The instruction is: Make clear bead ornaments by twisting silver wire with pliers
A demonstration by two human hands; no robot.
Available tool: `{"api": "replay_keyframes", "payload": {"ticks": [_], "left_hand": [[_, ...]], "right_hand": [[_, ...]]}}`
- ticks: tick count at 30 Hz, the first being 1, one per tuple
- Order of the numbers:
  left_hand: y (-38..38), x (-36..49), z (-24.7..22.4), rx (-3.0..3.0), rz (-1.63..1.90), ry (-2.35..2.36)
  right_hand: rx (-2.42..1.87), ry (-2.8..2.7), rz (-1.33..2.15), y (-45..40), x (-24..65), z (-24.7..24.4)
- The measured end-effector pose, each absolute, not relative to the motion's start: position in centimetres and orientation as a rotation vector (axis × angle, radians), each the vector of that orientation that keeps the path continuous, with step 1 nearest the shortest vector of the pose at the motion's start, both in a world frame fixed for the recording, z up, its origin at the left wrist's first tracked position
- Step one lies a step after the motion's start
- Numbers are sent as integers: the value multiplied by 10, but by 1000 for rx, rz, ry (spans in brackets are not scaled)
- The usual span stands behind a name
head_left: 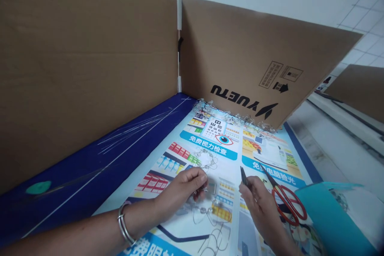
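- Two tall cardboard panels (84, 60) stand at a corner from 10 to 1 o'clock, the right one printed "YUETU".
- A blue desk (90, 160) runs along the left panel, from 9 to 11 o'clock.
- A printed poster (231, 156) with an eye chart lies across the middle, on the blue desk's right side.
- A teal folder (333, 216) sits at 4 o'clock, over the poster's right edge.
- The beaded wire (207, 160) lies in loose loops on the poster, around and ahead of the hands, with a tangled clump (207, 108) at 12 o'clock against the panel.
- The left hand (183, 188), wearing a silver bangle (123, 224), is closed, pinching the beaded wire at 7 o'clock.
- The right hand (255, 204) grips small dark pliers (244, 177), tips up, at 5 o'clock.
- Red-handled scissors (289, 205) lie just beside the right hand, at 4 o'clock.
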State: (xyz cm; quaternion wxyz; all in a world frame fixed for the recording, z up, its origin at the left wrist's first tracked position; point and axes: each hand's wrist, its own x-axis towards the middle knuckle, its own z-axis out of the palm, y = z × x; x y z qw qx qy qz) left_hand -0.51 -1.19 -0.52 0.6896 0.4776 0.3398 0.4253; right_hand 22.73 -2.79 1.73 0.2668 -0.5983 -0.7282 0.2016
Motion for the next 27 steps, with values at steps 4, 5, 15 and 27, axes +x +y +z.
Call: {"api": "replay_keyframes", "payload": {"ticks": [4,5,15,27], "left_hand": [[-11,-5,-5,1075,967,811],[-11,-5,-5,1085,968,831],[-13,-4,-6,1177,928,871],[-19,-1,-7,1330,945,898]], "right_hand": [[-1583,-2030,664,-30,221,12],[-1558,-2076,650,-30,220,11],[-1356,-2434,46,-43,211,21],[-1380,-2483,-20,-46,205,22]]}}
